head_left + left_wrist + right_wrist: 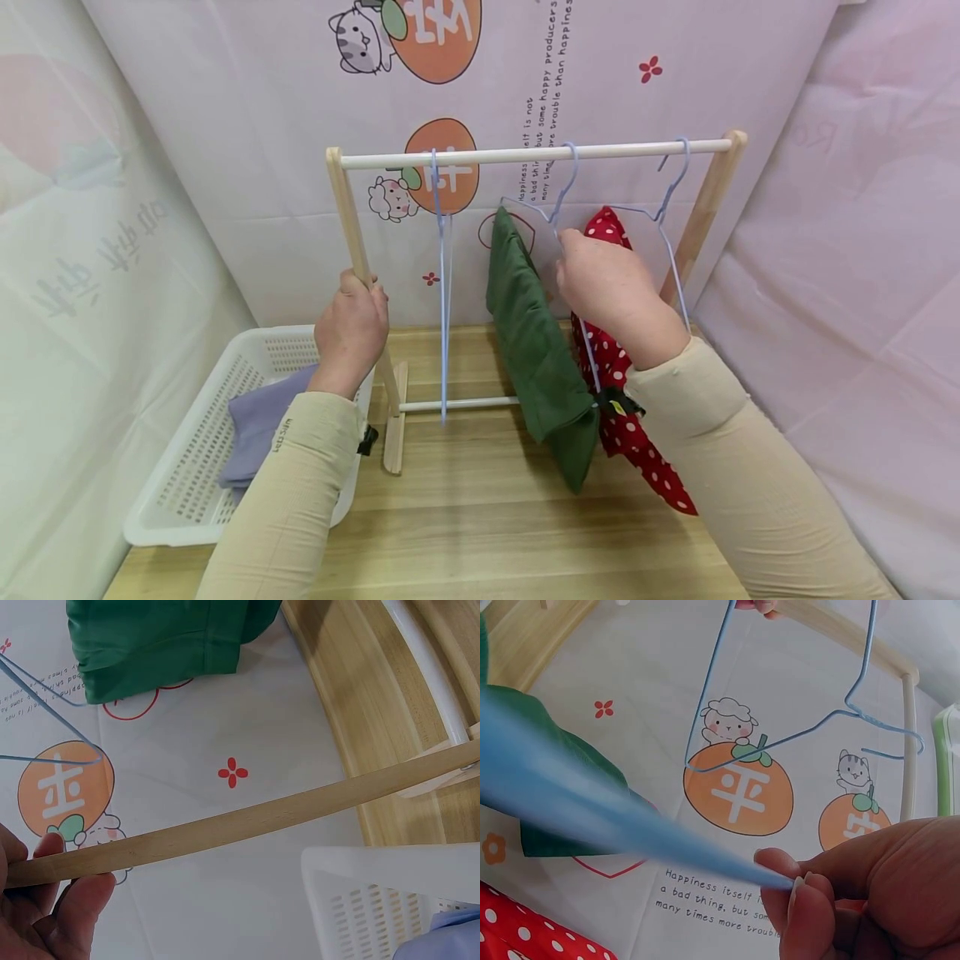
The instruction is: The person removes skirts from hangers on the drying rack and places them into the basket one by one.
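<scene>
Blue hanger [667, 844] in right hand [611, 283], "Happiness itself" lettering [712, 899] behind.

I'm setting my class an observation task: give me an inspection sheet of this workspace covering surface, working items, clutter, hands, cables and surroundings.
Surface: wood-grain tabletop, carrying the rack and basket.
Working items: rack with three blue hangers; green cloth on the middle hanger, red dotted cloth on the right hanger, left hanger bare; purple cloth in the white basket.
Clutter: nothing seen.
Left hand: grips the rack's left post.
Right hand: pinches the middle hanger.
Cables: nothing seen.
Surroundings: pale sheeting behind and at both sides, printed with cartoons and text.
</scene>
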The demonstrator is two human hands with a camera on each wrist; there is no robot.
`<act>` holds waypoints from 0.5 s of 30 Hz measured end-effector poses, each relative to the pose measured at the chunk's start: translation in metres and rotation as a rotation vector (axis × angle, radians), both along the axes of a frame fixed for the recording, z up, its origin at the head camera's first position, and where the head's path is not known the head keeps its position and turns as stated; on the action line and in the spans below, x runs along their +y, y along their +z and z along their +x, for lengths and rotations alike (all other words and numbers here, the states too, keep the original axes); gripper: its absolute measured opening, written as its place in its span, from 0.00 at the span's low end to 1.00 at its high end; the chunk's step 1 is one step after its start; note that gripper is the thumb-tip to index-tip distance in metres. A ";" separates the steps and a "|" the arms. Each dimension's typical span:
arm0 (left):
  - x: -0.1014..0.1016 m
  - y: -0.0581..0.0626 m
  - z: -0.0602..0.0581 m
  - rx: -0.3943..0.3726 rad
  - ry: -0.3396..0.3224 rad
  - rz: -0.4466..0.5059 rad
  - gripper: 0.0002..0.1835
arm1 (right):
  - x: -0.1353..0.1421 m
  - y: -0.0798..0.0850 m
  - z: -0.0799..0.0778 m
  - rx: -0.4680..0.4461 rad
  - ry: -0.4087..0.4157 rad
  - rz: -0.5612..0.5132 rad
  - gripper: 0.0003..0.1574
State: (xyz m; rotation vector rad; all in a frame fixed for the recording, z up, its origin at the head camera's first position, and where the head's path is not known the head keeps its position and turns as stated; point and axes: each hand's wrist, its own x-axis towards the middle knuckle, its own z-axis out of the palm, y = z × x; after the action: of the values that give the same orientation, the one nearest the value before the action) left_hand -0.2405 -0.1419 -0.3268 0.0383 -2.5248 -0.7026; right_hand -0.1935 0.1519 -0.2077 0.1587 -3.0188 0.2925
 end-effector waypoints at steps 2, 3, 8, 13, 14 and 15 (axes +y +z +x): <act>0.000 0.000 0.000 0.000 0.001 0.000 0.20 | -0.001 0.000 0.000 -0.003 0.001 -0.006 0.35; 0.000 0.000 0.000 -0.001 0.001 0.001 0.20 | -0.001 0.001 0.000 -0.003 0.001 -0.008 0.36; 0.000 0.000 0.000 -0.005 0.000 0.005 0.19 | -0.002 0.001 0.000 -0.012 0.005 -0.021 0.37; 0.000 0.000 -0.001 -0.007 0.001 0.004 0.19 | -0.005 0.002 0.000 -0.023 0.006 -0.022 0.36; 0.000 0.000 -0.001 -0.008 0.001 0.004 0.19 | -0.005 0.002 0.000 -0.023 0.007 -0.020 0.36; 0.000 0.000 -0.001 -0.010 0.001 0.004 0.19 | -0.006 0.002 0.001 -0.022 0.009 -0.016 0.36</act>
State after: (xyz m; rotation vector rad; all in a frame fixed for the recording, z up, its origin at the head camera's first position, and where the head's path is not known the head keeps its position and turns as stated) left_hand -0.2412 -0.1423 -0.3267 0.0441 -2.5332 -0.7089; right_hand -0.1927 0.1462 -0.2057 0.1682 -3.0377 0.3209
